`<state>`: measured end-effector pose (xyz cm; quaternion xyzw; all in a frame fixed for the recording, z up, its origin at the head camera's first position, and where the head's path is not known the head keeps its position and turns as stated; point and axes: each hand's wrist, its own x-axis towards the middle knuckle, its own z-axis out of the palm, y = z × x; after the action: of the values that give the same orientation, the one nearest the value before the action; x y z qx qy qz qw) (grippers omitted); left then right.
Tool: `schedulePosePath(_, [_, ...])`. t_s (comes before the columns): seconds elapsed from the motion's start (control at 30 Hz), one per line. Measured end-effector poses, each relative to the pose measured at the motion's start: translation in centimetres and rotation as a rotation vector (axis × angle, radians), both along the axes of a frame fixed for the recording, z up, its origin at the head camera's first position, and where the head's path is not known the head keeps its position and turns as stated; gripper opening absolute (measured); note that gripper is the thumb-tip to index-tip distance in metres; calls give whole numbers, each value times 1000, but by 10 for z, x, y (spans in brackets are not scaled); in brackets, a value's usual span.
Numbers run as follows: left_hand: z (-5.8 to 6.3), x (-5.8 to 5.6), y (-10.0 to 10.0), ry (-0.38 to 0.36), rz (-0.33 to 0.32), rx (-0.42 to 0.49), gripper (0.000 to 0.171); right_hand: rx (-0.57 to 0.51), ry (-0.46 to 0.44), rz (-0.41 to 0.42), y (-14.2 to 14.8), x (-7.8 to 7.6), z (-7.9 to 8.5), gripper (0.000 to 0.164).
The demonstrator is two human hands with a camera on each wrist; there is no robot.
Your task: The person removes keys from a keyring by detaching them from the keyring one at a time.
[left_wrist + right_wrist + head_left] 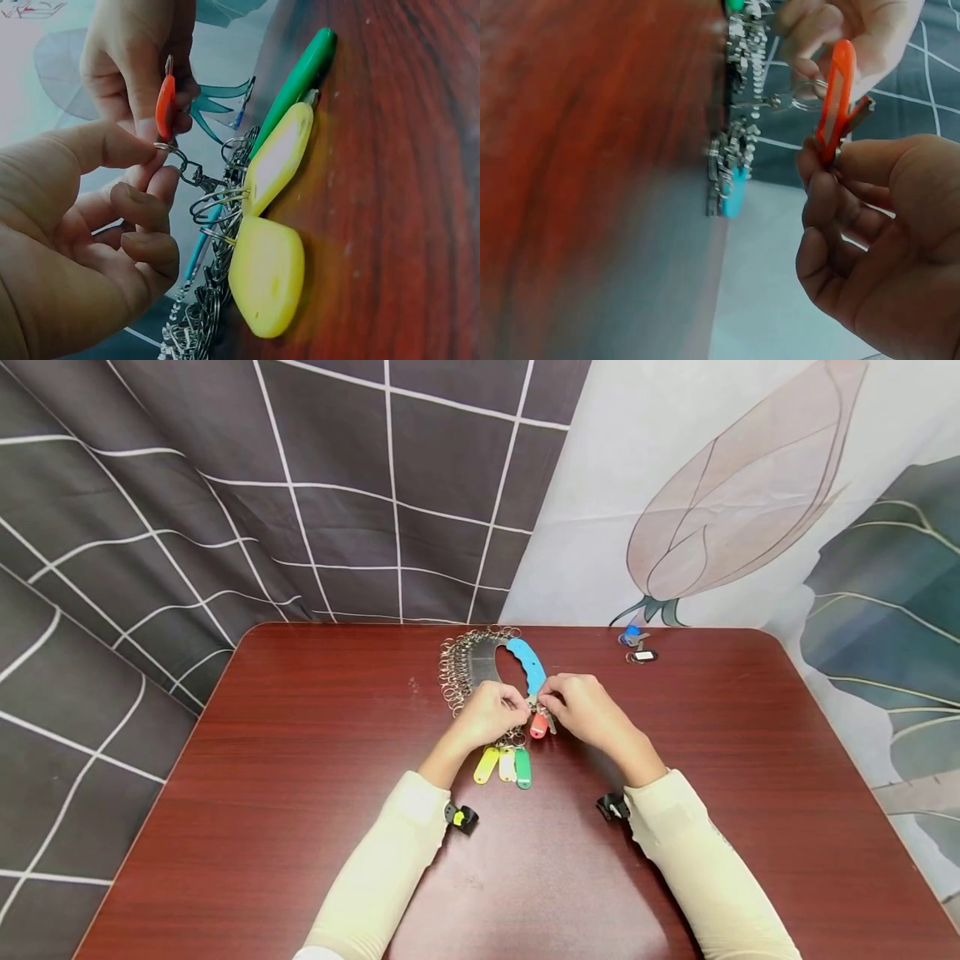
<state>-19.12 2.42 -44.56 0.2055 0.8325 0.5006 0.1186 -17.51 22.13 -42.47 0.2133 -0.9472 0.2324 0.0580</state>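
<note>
My left hand [489, 717] pinches a metal split ring [172, 152] between thumb and forefinger; the ring is joined to a small swivel clasp [196, 177]. Opposite it, my right hand [588, 708] pinches the end of a red key tag [835, 101], with a key [861, 114] sticking out beside it. Both hands meet over the near end of a large curved key holder with a blue handle [528, 663], lined with many clasps and rings [452, 672]. From its near end hang a yellow tag [486, 766], a yellow tag with a white label [507, 767] and a green tag [523, 770].
Toward the back right of the reddish-brown table [315, 760] lie a blue key tag [632, 632] and a black key tag [643, 656] with keys. A dark checked curtain [337, 527] and a pale floral one stand behind the table's back edge.
</note>
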Motion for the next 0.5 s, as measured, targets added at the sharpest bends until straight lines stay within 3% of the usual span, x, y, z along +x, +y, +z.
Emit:
schedulePosePath(0.23, [5,3,3,57,-3,-102,5,-19,-68,-44,9,1,11,10])
schedulePosePath(0.5, [7,8,9,166,-140,-197,9,-42,-60,-75,18,1,19,11])
